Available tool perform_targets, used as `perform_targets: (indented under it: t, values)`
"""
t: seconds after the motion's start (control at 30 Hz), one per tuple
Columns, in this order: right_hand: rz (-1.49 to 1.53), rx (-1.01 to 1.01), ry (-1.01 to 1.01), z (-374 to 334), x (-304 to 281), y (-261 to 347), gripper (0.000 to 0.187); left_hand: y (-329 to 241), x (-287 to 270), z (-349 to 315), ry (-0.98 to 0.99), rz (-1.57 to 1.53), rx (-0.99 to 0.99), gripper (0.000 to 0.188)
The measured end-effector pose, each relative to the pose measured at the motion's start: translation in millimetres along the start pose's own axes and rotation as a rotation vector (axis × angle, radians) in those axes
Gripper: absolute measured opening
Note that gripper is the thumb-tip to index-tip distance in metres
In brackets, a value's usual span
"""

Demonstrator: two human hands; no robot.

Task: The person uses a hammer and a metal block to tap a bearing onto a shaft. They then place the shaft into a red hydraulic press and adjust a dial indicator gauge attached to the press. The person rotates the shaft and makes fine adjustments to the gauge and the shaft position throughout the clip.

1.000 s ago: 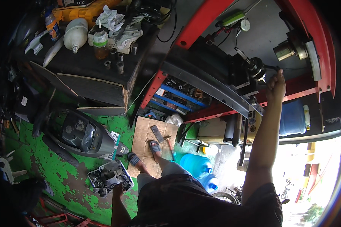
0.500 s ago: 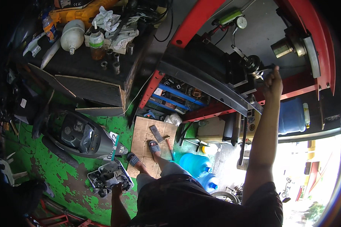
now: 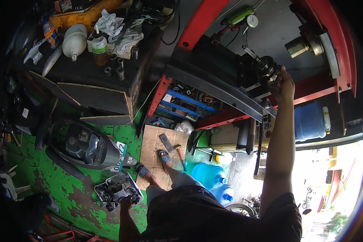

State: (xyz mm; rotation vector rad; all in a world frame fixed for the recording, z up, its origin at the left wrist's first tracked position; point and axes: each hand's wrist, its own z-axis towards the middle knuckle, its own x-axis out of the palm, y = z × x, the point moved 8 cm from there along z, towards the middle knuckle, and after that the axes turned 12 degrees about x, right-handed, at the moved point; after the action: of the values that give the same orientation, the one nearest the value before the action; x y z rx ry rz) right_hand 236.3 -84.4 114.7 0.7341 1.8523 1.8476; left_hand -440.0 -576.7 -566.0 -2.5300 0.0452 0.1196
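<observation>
My right hand (image 3: 284,86) reaches up to the frame of a red and black shop press (image 3: 218,86). Its fingers are closed round the near end of a dark, round metal part with a bright shaft (image 3: 267,67), which rests on the press bed; the fingers hide that end. Behind the part stands a dial gauge (image 3: 252,21) on a green and red holder. A thick metal cylinder (image 3: 297,47) sits to the right of it. Low down, my left hand (image 3: 126,203) hangs by my side, above a white bin of metal parts (image 3: 138,192); its fingers are too dark to read.
A black workbench (image 3: 97,78) at the far left carries a bottle, rags and several sockets. On the green floor are a motorcycle body (image 3: 84,145), cardboard (image 3: 149,139) under my feet, a hammer (image 3: 180,156) and blue water jugs (image 3: 209,175). A blue container (image 3: 309,123) stands beside my right forearm.
My right hand has shifted slightly left and closed in against the round metal part, whose shaft end it now covers. My left hand stays low; the view has moved a little.
</observation>
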Motion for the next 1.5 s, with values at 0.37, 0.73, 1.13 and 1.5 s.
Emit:
perform_targets:
  t: [0.37,0.73,1.13,1.5]
  values:
    - [0.147,0.020,0.100,3.0,1.1,9.9,0.021,4.5,-4.7,-5.5,-0.020,-0.020,-0.046,0.041]
    - [0.133,-0.015,0.089,1.0,-0.1,0.1,0.019,-7.8,-9.7,-30.1,-0.087,-0.010,-0.004,0.044]
    - [0.231,-0.061,0.182,2.5,-7.9,4.0,0.014,11.3,-10.6,-21.0,-0.021,0.003,-0.042,0.047]
    - [0.108,0.070,0.100,2.9,-1.6,-16.6,0.020,-26.7,-28.5,-47.2,-0.039,0.038,-0.042,0.049]
